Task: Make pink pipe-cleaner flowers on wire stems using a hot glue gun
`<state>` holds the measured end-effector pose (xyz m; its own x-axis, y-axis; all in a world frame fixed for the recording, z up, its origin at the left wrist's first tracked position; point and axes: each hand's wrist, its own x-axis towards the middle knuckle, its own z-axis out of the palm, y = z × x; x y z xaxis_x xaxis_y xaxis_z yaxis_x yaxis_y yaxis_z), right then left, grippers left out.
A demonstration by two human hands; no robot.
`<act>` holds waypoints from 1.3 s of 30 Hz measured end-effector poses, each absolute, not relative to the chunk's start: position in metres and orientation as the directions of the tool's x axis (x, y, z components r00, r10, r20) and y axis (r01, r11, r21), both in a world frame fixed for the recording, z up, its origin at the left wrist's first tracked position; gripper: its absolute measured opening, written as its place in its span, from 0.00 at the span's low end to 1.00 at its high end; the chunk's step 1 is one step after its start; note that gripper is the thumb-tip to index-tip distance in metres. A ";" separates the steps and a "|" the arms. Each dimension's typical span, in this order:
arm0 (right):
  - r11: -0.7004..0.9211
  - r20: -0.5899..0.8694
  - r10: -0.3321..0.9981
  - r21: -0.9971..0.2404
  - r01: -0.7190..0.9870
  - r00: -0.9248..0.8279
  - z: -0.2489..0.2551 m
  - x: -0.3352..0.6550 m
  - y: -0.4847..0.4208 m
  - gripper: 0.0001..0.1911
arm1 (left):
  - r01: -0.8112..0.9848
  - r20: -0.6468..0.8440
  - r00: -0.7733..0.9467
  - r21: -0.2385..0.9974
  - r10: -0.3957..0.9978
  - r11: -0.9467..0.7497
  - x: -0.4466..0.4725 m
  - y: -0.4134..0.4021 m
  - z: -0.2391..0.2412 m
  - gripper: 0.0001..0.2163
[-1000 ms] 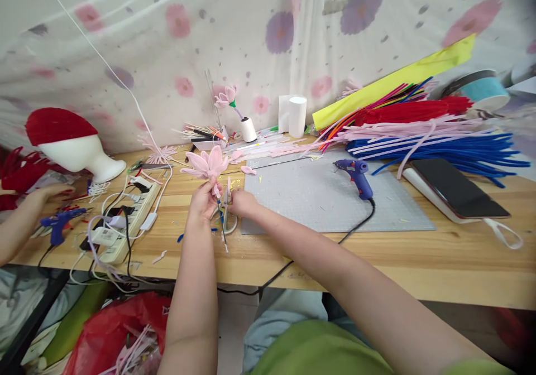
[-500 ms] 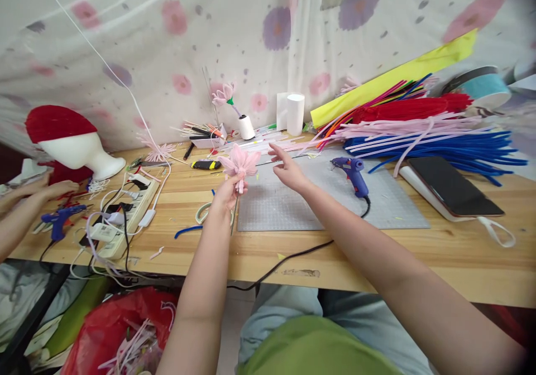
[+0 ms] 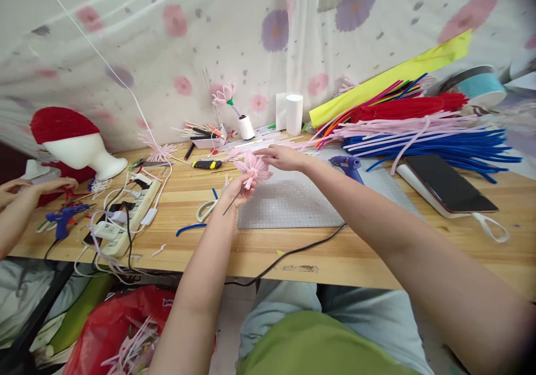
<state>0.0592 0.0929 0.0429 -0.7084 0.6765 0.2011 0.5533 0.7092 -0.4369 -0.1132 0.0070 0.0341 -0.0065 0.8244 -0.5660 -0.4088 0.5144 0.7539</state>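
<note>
A pink pipe-cleaner flower point(image 3: 256, 168) is held by its base in my left hand point(image 3: 238, 192), whose fingers are closed around it. Its thin dark stem wire pokes out below, slanting down to the left. My right hand point(image 3: 285, 157) reaches in from the right, and its fingertips are on an upper petal of the flower, thumb underneath. Both hands are above the left edge of a grey cutting mat point(image 3: 293, 202). On that mat lies a blue glue gun point(image 3: 347, 166), partly covered by my right forearm.
Pipe cleaner bundles point(image 3: 427, 140), a phone point(image 3: 452, 182) and yellow paper point(image 3: 393, 76) are on the right. A utility knife point(image 3: 206, 164), tape roll point(image 3: 205, 211) and power strip point(image 3: 136, 213) lie left. A co-worker's hands point(image 3: 54, 184) are beside a foam head point(image 3: 84, 152).
My right hand has come left and down onto the petals. My left hand has moved slightly right and tilted the flower, so its stem points down-left.
</note>
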 end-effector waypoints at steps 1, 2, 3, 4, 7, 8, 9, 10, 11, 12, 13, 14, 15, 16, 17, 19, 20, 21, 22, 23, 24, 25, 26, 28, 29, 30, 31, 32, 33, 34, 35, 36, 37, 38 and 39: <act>0.718 0.187 0.667 -0.418 0.556 -0.721 0.045 0.060 0.094 0.22 | -0.408 -0.566 -0.007 0.754 0.824 0.514 -0.113 0.006 0.035 0.03; 0.731 0.180 0.654 -0.402 0.552 -0.735 0.047 0.060 0.094 0.23 | -0.406 -0.564 -0.012 0.757 0.826 0.511 -0.113 0.006 0.036 0.04; 0.743 0.175 0.640 -0.387 0.546 -0.748 0.048 0.061 0.093 0.25 | -0.404 -0.561 -0.019 0.762 0.828 0.506 -0.112 0.005 0.037 0.04; 0.754 0.167 0.628 -0.371 0.542 -0.760 0.049 0.062 0.091 0.28 | -0.403 -0.557 -0.027 0.766 0.830 0.500 -0.112 0.004 0.038 0.04; 0.767 0.157 0.622 -0.321 0.556 -0.768 0.051 0.064 0.085 0.40 | -0.412 -0.549 -0.045 0.772 0.835 0.485 -0.110 0.003 0.042 0.04; 0.766 0.165 0.629 -0.302 0.568 -0.760 0.051 0.064 0.083 0.41 | -0.412 -0.547 -0.050 0.773 0.836 0.482 -0.110 0.003 0.043 0.04; 0.764 0.177 0.636 -0.285 0.579 -0.751 0.051 0.065 0.082 0.40 | -0.406 -0.544 -0.052 0.777 0.837 0.480 -0.109 0.003 0.043 0.04; 0.762 0.190 0.642 -0.273 0.588 -0.743 0.051 0.065 0.081 0.39 | -0.392 -0.539 -0.052 0.785 0.841 0.479 -0.109 0.003 0.044 0.05; 0.760 0.200 0.646 -0.263 0.594 -0.737 0.050 0.065 0.081 0.38 | -0.368 -0.529 -0.049 0.798 0.847 0.477 -0.110 0.003 0.044 0.05; 0.760 0.206 0.647 -0.257 0.597 -0.734 0.049 0.065 0.081 0.36 | -0.335 -0.515 -0.046 0.815 0.856 0.472 -0.110 0.004 0.043 0.06; 0.762 0.208 0.645 -0.252 0.597 -0.735 0.048 0.065 0.082 0.36 | -0.299 -0.498 -0.046 0.834 0.866 0.464 -0.111 0.005 0.043 0.06; 0.765 0.212 0.641 -0.249 0.594 -0.738 0.047 0.065 0.083 0.35 | -0.262 -0.479 -0.049 0.853 0.877 0.451 -0.112 0.006 0.042 0.06; 0.770 0.221 0.636 -0.245 0.589 -0.739 0.046 0.065 0.084 0.35 | -0.229 -0.463 -0.053 0.868 0.885 0.440 -0.113 0.008 0.043 0.06; 0.777 0.238 0.629 -0.236 0.584 -0.740 0.045 0.065 0.084 0.34 | -0.201 -0.453 -0.056 0.878 0.890 0.435 -0.114 0.010 0.043 0.05; 0.786 0.262 0.618 -0.223 0.577 -0.741 0.044 0.065 0.085 0.34 | -0.176 -0.453 -0.055 0.881 0.890 0.438 -0.115 0.012 0.045 0.05; 0.807 0.321 0.589 -0.188 0.560 -0.741 0.045 0.064 0.085 0.32 | -0.142 -0.478 -0.044 0.872 0.877 0.468 -0.116 0.018 0.051 0.04; 0.818 0.347 0.572 -0.171 0.550 -0.743 0.045 0.064 0.085 0.32 | -0.133 -0.497 -0.042 0.863 0.867 0.488 -0.116 0.021 0.055 0.04; 0.827 0.365 0.556 -0.158 0.539 -0.746 0.046 0.063 0.084 0.32 | -0.133 -0.514 -0.042 0.853 0.857 0.505 -0.117 0.024 0.060 0.05; 0.834 0.377 0.545 -0.151 0.531 -0.749 0.046 0.063 0.084 0.33 | -0.137 -0.529 -0.041 0.843 0.847 0.520 -0.117 0.027 0.064 0.05; 0.837 0.383 0.539 -0.149 0.526 -0.750 0.047 0.062 0.084 0.35 | -0.142 -0.544 -0.036 0.833 0.839 0.534 -0.118 0.029 0.069 0.05; 0.839 0.386 0.536 -0.148 0.524 -0.751 0.047 0.062 0.084 0.36 | -0.144 -0.557 -0.027 0.824 0.830 0.549 -0.118 0.030 0.073 0.05; 0.839 0.385 0.536 -0.146 0.524 -0.751 0.048 0.062 0.084 0.38 | -0.141 -0.570 -0.018 0.815 0.821 0.562 -0.117 0.031 0.076 0.05; 0.839 0.385 0.536 -0.144 0.525 -0.751 0.047 0.061 0.084 0.38 | -0.131 -0.575 -0.013 0.812 0.818 0.569 -0.116 0.030 0.078 0.05; 0.836 0.393 0.539 -0.142 0.530 -0.745 0.046 0.061 0.084 0.39 | -0.086 -0.545 -0.039 0.837 0.838 0.540 -0.112 0.027 0.079 0.06; 0.834 0.401 0.540 -0.142 0.533 -0.740 0.044 0.060 0.083 0.39 | -0.054 -0.507 -0.067 0.862 0.859 0.504 -0.109 0.025 0.077 0.06; 0.833 0.411 0.541 -0.142 0.535 -0.734 0.043 0.060 0.083 0.41 | -0.016 -0.457 -0.095 0.889 0.884 0.458 -0.107 0.023 0.074 0.06; 0.832 0.421 0.542 -0.143 0.537 -0.728 0.041 0.060 0.082 0.42 | 0.025 -0.400 -0.129 0.914 0.908 0.406 -0.104 0.020 0.070 0.06; 0.830 0.431 0.543 -0.145 0.539 -0.720 0.039 0.061 0.081 0.44 | 0.067 -0.347 -0.155 0.930 0.925 0.361 -0.102 0.019 0.064 0.06; 0.827 0.443 0.545 -0.148 0.542 -0.712 0.036 0.062 0.079 0.45 | 0.112 -0.294 -0.176 0.942 0.940 0.316 -0.101 0.018 0.058 0.06; 0.823 0.455 0.550 -0.153 0.546 -0.700 0.033 0.063 0.078 0.45 | 0.166 -0.247 -0.205 0.945 0.947 0.282 -0.100 0.018 0.051 0.08; 0.818 0.471 0.556 -0.162 0.552 -0.685 0.031 0.065 0.077 0.45 | 0.219 -0.204 -0.230 0.942 0.952 0.255 -0.101 0.018 0.043 0.09; 0.813 0.487 0.562 -0.175 0.556 -0.668 0.027 0.066 0.076 0.45 | 0.268 -0.173 -0.255 0.933 0.951 0.242 -0.101 0.018 0.037 0.10; 0.807 0.504 0.569 -0.190 0.559 -0.650 0.024 0.068 0.076 0.44 | 0.304 -0.148 -0.282 0.924 0.948 0.234 -0.102 0.018 0.030 0.11; 0.802 0.517 0.576 -0.209 0.559 -0.633 0.021 0.069 0.075 0.42 | 0.330 -0.126 -0.301 0.916 0.945 0.227 -0.102 0.018 0.024 0.11; 0.797 0.527 0.584 -0.231 0.557 -0.617 0.017 0.070 0.075 0.41 | 0.349 -0.107 -0.312 0.911 0.944 0.218 -0.102 0.017 0.020 0.11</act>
